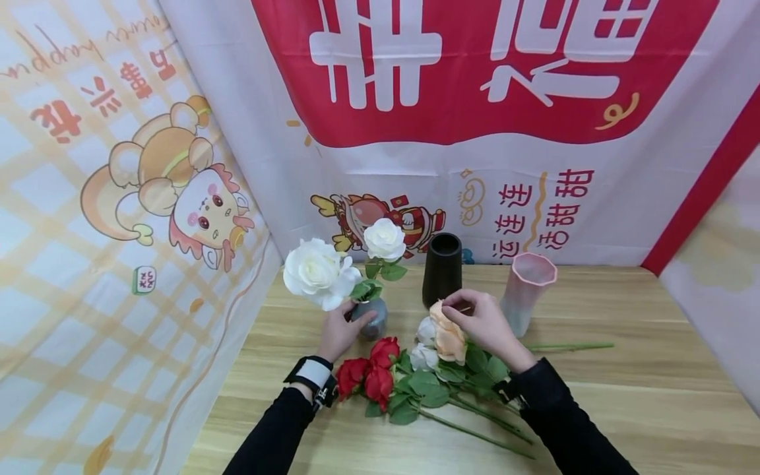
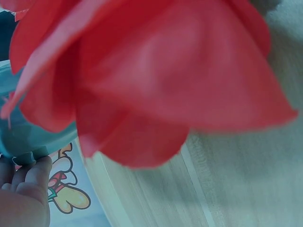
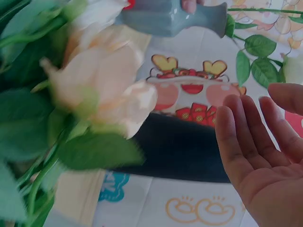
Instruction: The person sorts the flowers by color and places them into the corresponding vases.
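Note:
My left hand (image 1: 340, 332) grips a small grey-blue vase (image 1: 374, 322), fingers and thumb around its side. Two white roses (image 1: 317, 270) with green leaves stand in that vase. In the left wrist view a red rose (image 2: 142, 85) fills most of the picture, with the fingers (image 2: 35, 177) at the vase in the lower left. My right hand (image 1: 487, 323) is over a peach rose (image 1: 449, 340) lying on the table. The right wrist view shows that hand's fingers loosely bent, with nothing between them, apart from the peach rose.
Several red roses (image 1: 379, 386) and white blooms (image 1: 424, 356) lie at the front, their green stems (image 1: 481, 435) pointing right. A black vase (image 1: 443, 272) and a pink-and-grey vase (image 1: 522, 297) stand behind. One stem (image 1: 576, 346) sticks out to the right. Printed cloth (image 1: 380, 158) hangs behind the wooden table.

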The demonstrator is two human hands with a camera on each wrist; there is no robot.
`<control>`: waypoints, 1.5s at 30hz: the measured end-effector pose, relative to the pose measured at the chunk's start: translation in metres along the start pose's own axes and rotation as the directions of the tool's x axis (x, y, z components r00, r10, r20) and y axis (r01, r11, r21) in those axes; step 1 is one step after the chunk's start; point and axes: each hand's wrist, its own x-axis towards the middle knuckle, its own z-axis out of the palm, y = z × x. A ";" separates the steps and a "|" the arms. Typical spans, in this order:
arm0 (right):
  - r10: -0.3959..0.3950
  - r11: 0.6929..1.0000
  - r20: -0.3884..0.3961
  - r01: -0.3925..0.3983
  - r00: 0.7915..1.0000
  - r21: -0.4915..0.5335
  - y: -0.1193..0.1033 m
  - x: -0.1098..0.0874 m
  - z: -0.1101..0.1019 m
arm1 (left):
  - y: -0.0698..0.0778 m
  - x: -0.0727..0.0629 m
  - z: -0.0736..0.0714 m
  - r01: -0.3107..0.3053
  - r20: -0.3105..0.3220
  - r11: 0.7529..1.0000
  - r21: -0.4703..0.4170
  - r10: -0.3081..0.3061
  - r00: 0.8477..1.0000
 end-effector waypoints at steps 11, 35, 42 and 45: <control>0.041 0.986 0.092 -0.026 0.995 -0.165 0.028 -0.024 -0.017 | -0.002 0.000 -0.001 -0.014 -0.018 1.000 0.018 0.014 1.000; 0.002 0.923 0.259 0.098 0.966 -0.373 0.056 -0.072 0.001 | -0.006 0.007 -0.001 -0.009 -0.012 1.000 0.005 0.009 1.000; -0.063 0.861 0.313 0.210 0.948 -0.463 0.061 -0.075 0.020 | -0.006 0.003 0.000 -0.004 -0.011 1.000 0.019 0.004 1.000; -0.074 0.844 0.313 0.226 0.947 -0.486 0.061 -0.079 0.025 | -0.004 0.001 0.001 0.007 -0.004 1.000 0.018 -0.007 1.000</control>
